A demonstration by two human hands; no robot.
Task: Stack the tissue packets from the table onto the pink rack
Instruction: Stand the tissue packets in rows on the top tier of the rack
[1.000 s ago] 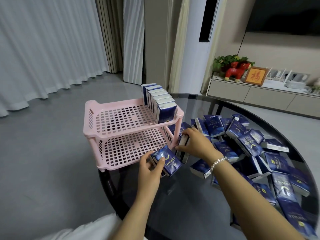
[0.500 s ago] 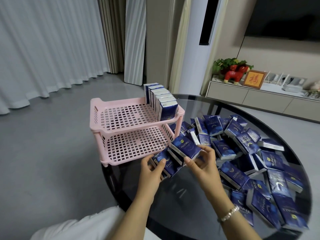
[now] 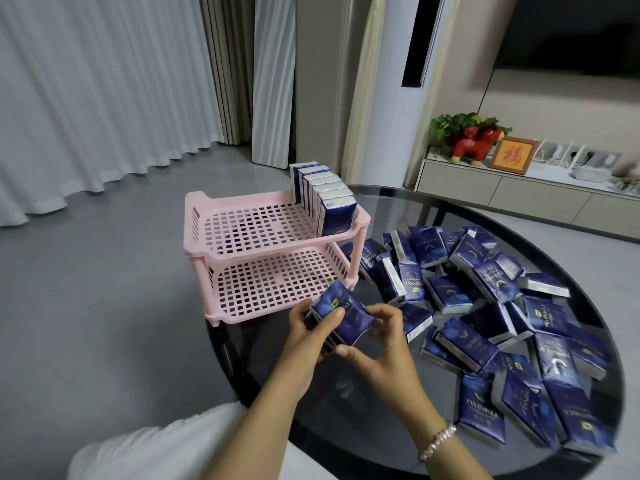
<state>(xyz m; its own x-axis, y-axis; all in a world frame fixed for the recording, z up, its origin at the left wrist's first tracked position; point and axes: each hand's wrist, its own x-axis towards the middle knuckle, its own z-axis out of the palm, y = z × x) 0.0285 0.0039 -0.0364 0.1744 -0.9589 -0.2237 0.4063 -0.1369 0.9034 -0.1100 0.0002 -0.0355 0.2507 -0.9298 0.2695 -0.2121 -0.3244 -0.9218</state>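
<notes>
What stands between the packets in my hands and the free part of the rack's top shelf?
Nothing visible. The held packets, gripped by the left hand with the right hand beside them, sit in front of the pink rack. The top shelf is bare left of the upright row of packets along its right side.

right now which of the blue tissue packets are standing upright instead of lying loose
The row of blue tissue packets on the pink plastic rack's top shelf, right side. They stand on edge, packed face to face; the rest lie jumbled on the round glass table or are held in the hands.
</notes>
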